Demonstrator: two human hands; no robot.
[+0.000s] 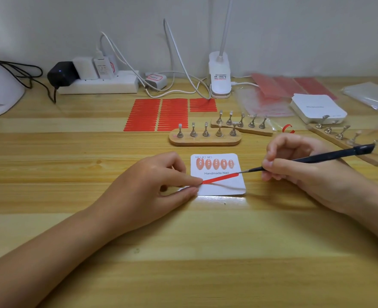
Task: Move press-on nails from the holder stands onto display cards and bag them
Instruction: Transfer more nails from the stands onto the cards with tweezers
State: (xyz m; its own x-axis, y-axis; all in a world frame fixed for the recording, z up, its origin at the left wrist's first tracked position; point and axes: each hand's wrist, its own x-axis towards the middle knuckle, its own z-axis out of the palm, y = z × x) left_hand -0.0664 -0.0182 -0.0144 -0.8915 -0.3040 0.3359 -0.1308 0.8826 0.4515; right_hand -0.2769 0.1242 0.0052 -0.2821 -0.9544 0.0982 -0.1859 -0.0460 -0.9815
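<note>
Left fingers pin red strip at card edge | right fingers pinch tweezers

"Handmade Nail" on display card

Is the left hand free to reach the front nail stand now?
Probably not yet: the left hand pins the red strip on the card. The path to the stand looks open, though.

A wooden table carries a card near the middle, three holder stands beyond it, red strips, a power strip far left, and bags far right.
</note>
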